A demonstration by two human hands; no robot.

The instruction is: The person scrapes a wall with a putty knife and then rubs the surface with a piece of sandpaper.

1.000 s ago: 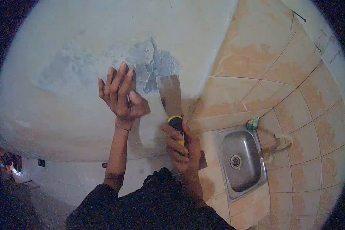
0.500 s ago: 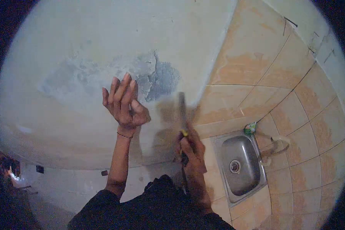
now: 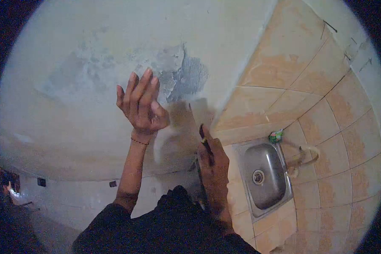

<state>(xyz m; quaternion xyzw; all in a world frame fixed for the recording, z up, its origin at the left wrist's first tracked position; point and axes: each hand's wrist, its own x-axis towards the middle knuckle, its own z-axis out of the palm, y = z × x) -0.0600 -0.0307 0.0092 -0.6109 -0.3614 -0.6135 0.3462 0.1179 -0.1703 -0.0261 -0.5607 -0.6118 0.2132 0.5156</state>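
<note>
My right hand is wrapped round the dark handle of a scraper, which has a yellow band. The pale, wide blade points up toward the wall, below the grey patch of bare plaster. To the left, my left hand is raised in front of the wall with its palm toward me. Its fingers are stretched out and slightly curled, and nothing is in it. Behind those fingertips the paint is flaked and peeling along the edge of the bare patch.
At the right, a steel sink is set in a tiled counter. A green packet lies at its upper corner, near a tap. Orange-and-cream tiles cover the wall beyond. Whitish blotches mark the painted wall at left.
My right hand has turned the scraper, so its blade now shows broad rather than edge-on. My left hand keeps its pose. The whole view has shifted slightly.
</note>
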